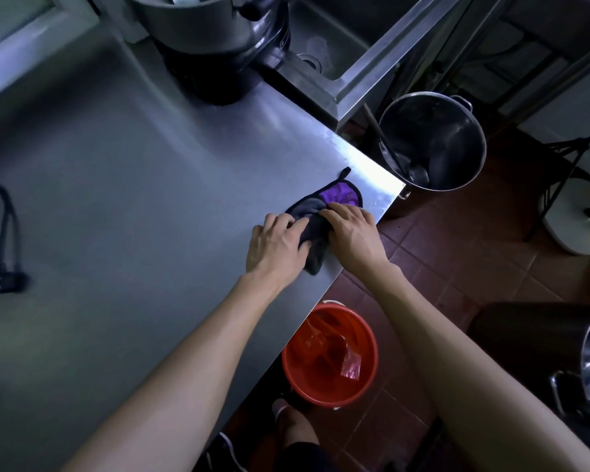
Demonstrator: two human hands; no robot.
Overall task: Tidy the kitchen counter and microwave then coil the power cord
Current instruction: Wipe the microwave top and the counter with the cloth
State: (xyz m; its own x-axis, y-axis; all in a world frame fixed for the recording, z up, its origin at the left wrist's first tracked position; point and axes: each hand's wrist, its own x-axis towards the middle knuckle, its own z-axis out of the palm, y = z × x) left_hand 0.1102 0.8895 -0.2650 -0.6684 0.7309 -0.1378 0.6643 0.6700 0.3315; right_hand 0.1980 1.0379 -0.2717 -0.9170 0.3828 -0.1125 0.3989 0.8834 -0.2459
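Two hands work one cloth near the counter corner. Far left of them, the cord runs off-frame. The left hand and right hand grip the cloth, hiding its middle.

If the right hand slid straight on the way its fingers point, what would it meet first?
The right hand points up-left across the cloth, toward the left hand. It would likely bunch the cloth first, then touch the left hand's fingers. Beyond them lies bare counter.
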